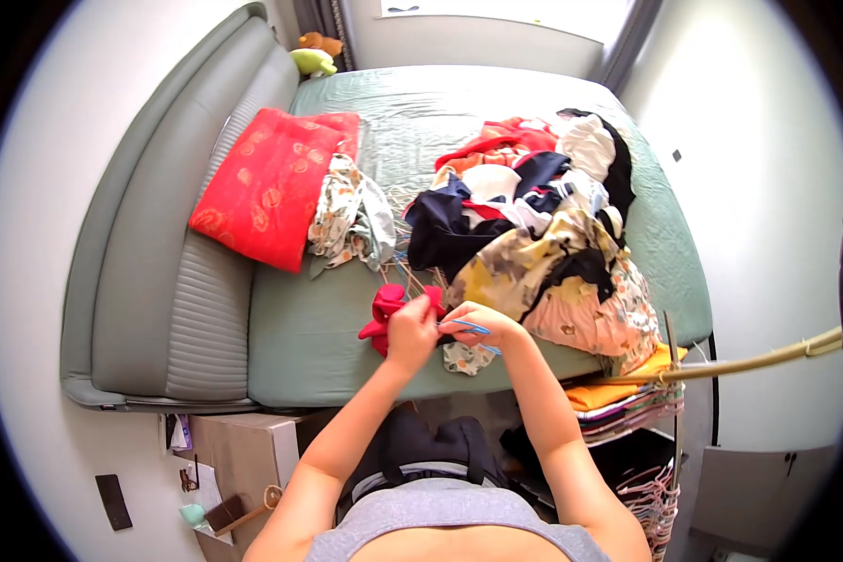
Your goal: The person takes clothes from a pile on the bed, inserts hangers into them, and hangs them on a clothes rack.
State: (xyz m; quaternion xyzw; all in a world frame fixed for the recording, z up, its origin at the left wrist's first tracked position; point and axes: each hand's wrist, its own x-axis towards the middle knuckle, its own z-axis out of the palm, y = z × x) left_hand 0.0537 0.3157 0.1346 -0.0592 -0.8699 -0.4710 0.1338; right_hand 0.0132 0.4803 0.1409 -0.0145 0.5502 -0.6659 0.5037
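Over green bed [309, 347], near edge: gripping red cloth [377, 329] with left hand [414, 327], blue hanger [472, 327] with right hand [489, 318].
Advisable to hold cloth slack, angling hanger clear of clothes pile [501, 272].

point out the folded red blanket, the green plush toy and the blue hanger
folded red blanket [270, 187]: head view, middle of its top face
green plush toy [313, 63]: head view, its body
blue hanger [468, 327]: head view, the strip by the right hand [485, 321]
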